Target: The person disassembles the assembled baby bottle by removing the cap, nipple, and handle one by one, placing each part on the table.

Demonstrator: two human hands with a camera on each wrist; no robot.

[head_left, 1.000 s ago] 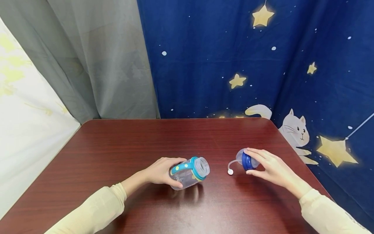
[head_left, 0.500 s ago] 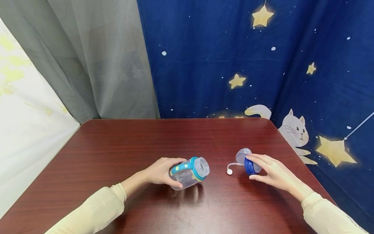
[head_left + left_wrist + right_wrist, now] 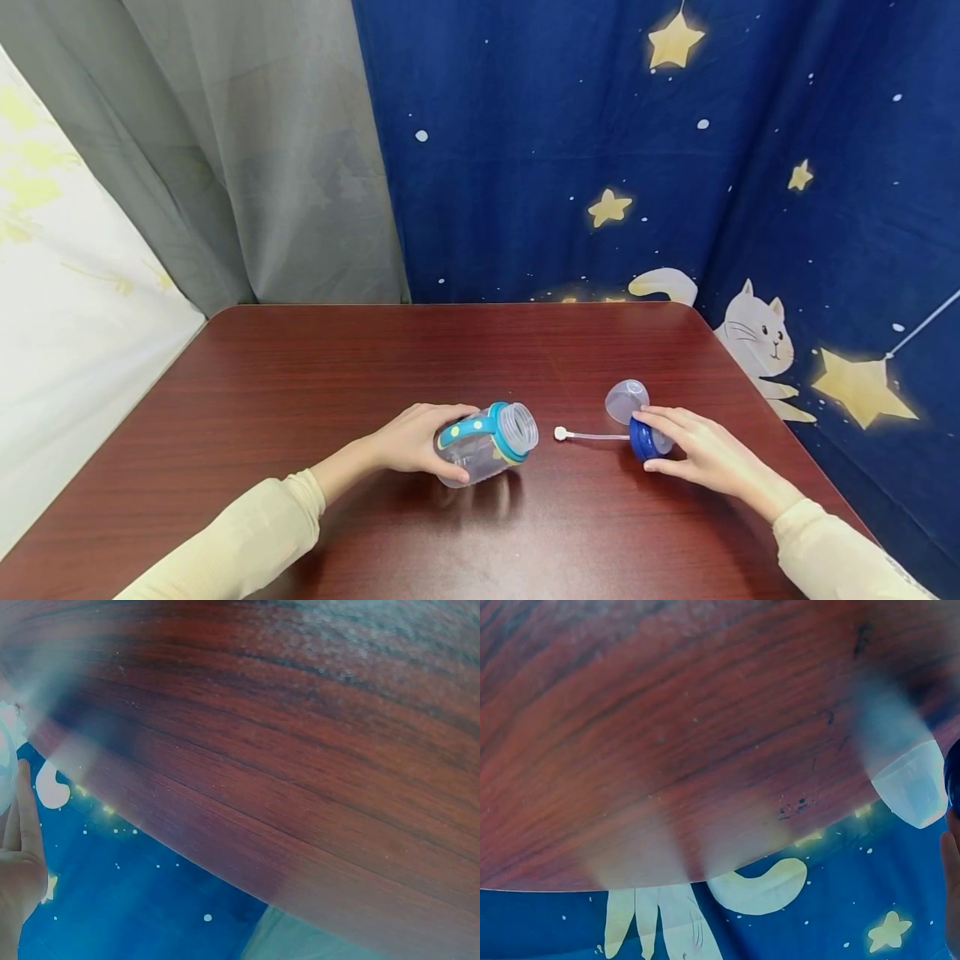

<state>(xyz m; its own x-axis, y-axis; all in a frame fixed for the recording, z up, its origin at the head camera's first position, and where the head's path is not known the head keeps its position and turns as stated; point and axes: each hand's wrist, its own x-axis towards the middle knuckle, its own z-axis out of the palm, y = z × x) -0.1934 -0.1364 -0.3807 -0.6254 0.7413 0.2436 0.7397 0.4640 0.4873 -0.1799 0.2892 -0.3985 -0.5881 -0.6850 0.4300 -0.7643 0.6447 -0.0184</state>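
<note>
My left hand (image 3: 420, 437) grips a clear baby bottle (image 3: 480, 446) with a turquoise collar and dotted turquoise handle. The bottle is tilted, its uncovered threaded mouth turned to the right. In the right half of the table, my right hand (image 3: 701, 446) holds a blue bottle lid (image 3: 643, 439) between thumb and fingers. From the lid a thin straw (image 3: 596, 437) with a white weighted end (image 3: 561, 433) points left toward the bottle. Just behind the lid is a clear dome cap (image 3: 626, 401), also visible in the right wrist view as a pale cap (image 3: 915, 786).
The dark red wooden table (image 3: 360, 358) has rounded far corners. Behind it hang a grey curtain (image 3: 300, 167) and a blue curtain (image 3: 525, 150) with stars and a cat. White cloth (image 3: 67, 333) hangs on the left.
The blue lid has come away from the clear dome cap and moved slightly right and down with my right hand. The straw has swung out straight to the left. My left hand stays still.
</note>
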